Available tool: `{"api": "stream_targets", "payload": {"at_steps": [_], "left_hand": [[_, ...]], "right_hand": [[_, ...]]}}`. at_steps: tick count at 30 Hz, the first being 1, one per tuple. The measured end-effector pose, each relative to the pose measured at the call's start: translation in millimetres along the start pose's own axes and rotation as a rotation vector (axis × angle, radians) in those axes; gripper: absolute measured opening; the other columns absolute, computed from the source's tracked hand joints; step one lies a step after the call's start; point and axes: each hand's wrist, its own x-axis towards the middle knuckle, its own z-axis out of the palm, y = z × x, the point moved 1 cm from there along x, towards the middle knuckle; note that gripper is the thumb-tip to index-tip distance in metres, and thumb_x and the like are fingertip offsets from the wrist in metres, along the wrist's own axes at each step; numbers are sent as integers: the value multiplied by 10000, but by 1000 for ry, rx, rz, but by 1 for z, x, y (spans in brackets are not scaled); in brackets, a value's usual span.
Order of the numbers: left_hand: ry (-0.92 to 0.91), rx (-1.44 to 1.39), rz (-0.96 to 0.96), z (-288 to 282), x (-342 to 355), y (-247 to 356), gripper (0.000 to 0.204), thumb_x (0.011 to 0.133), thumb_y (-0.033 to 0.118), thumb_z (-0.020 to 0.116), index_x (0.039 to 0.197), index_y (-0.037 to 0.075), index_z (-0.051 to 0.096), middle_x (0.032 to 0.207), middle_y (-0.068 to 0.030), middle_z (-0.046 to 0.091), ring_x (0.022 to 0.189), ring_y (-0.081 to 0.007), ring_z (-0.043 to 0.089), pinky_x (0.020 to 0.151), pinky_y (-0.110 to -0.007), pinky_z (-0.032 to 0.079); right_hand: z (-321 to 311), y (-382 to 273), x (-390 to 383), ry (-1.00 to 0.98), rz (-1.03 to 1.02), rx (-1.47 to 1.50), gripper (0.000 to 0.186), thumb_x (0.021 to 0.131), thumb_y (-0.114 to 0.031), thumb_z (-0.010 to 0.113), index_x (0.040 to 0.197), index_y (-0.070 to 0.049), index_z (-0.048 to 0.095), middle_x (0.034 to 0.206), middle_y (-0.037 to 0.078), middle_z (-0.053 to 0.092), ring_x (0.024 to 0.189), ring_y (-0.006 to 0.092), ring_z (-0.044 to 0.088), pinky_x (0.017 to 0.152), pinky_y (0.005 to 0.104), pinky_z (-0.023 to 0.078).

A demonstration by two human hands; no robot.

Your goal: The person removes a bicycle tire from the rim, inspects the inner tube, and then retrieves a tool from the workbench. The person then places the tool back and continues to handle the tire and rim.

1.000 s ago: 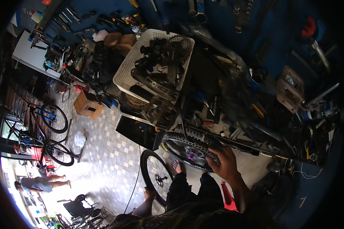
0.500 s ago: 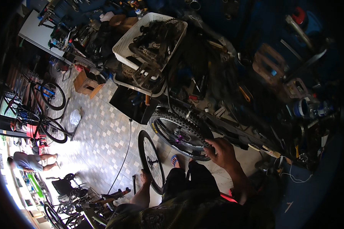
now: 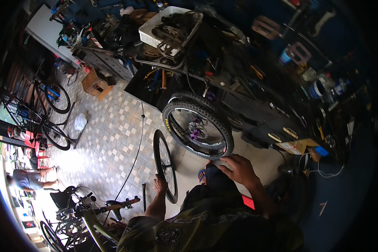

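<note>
My left hand (image 3: 160,184) is closed on the rim of a narrow-tyred bicycle wheel (image 3: 156,153), which stands upright on the floor left of my legs. In front of me, two bicycle wheels with knobby tyres lean against the workbench. The nearer knobby-tyred wheel (image 3: 178,140) has yellow lettering on its tyre and a purple hub. Beside this tyre's lower right edge is my right hand (image 3: 241,170), its thumb and fingers apart and nothing held. Whether its fingertips touch the tyre I cannot tell.
The workbench holds a white basket (image 3: 148,37) of dark parts and several tools. Beneath the basket is an open drawer (image 3: 132,89) with tools. A hose (image 3: 135,161) runs across the tiled floor. Bicycles stand at left and lower left; a person (image 3: 27,178) is near the bright opening.
My right hand has come away from the top of the knobby tyre, slightly lower and nearer me. My view has shifted; the left hand still holds the narrow wheel.
</note>
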Motion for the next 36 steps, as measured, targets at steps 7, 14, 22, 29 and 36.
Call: {"api": "stream_targets", "payload": {"at_steps": [7,14,22,29,36], "left_hand": [[0,350,481,-6,7,-32,397,962,175,584,1331,28,571,1210,-264,672,1170,-454,628,986,-604,508],[-16,194,312,-46,-12,-34,325,921,302,750,1152,126,605,997,-238,732,987,-486,720,811,-604,547],[-198,392,502,-58,-69,26,162,957,294,671,1057,168,685,985,-216,759,949,-473,745,806,-590,563],[-361,633,709,-39,-159,135,229,905,251,649,1127,193,665,1051,-221,725,967,-488,722,826,-592,566],[-392,818,726,5,-241,264,309,935,266,669,1228,168,652,1104,-246,692,1026,-483,719,874,-575,585]], "right_hand": [[-2,-26,-102,-26,95,-112,374,988,-413,753,1204,-108,758,1084,89,757,995,303,736,874,426,590],[-27,-18,-169,86,237,-150,384,1008,-425,710,1167,-78,752,1069,121,759,1025,327,735,908,455,583],[-62,38,-223,195,379,-147,369,1024,-423,687,1210,-109,738,1098,123,759,1062,325,727,922,468,580],[-147,130,-283,312,461,-148,368,1019,-417,698,1204,-101,731,1111,122,755,1064,330,725,919,463,585],[-262,244,-386,421,672,-162,325,983,-367,747,1170,-100,753,1108,140,755,1040,353,727,920,463,582]]}}
